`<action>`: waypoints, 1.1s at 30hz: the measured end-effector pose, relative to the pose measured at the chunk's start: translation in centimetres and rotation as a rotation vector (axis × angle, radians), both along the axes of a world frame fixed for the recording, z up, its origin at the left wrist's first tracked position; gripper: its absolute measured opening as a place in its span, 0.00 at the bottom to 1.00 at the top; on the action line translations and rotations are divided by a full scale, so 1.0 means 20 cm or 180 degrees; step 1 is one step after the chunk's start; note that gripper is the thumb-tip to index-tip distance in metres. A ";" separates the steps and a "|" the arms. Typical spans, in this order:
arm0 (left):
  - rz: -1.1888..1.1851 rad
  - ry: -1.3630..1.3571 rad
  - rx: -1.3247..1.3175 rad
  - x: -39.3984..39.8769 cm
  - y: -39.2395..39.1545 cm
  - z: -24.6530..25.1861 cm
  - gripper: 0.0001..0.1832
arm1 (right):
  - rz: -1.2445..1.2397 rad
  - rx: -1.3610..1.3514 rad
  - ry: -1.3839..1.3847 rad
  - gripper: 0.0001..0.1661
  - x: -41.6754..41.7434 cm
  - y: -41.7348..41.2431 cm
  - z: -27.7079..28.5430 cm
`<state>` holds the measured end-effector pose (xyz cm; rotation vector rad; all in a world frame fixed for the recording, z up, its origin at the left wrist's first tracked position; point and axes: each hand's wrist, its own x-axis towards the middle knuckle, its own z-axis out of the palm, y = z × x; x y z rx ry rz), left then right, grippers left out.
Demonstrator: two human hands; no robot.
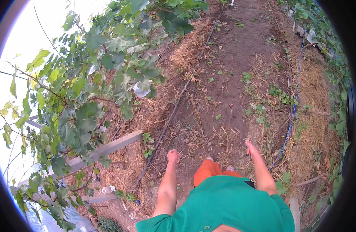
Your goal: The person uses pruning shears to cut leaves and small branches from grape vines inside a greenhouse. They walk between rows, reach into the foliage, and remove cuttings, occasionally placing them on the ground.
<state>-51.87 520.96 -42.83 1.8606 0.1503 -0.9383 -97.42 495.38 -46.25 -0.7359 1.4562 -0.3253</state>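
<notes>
My left hand (173, 155) hangs over the soil with its fingers curled. Nothing shows in it. It is nearest to a dark drip hose (168, 120) that runs along the ground on the left. In my right hand (253, 148) is a small cutting tool (248, 151), apparently pruning shears, with reddish handles. Its thin blades point away from me, and my fingers hide part of the handles. Between the two hands are my orange trousers (210, 171) and the tips of my shoes.
Leafy grapevines (114, 58) crowd the left, where a white bag (141, 89) hangs. Posts (117, 144) jut out at an angle below. A dirt path (233, 66) with straw and fallen leaves leads ahead. A blue hose (294, 107) lies by the straw on the right, before more vines (340, 98).
</notes>
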 end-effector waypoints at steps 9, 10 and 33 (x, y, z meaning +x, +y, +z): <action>-0.0912 -0.1657 -0.1895 0.62 -1.62 0.95 0.14 | 0.1550 -0.1329 -0.0813 0.20 1.12 -0.34 1.19; -0.0968 -0.1727 -0.2019 0.66 -1.75 1.05 0.14 | 0.1641 -0.1654 -0.0997 0.22 1.22 -0.40 1.37; -0.0642 -0.2009 -0.3124 1.67 -3.18 1.55 0.15 | 0.0978 -0.6601 0.0375 0.43 2.81 -1.61 2.46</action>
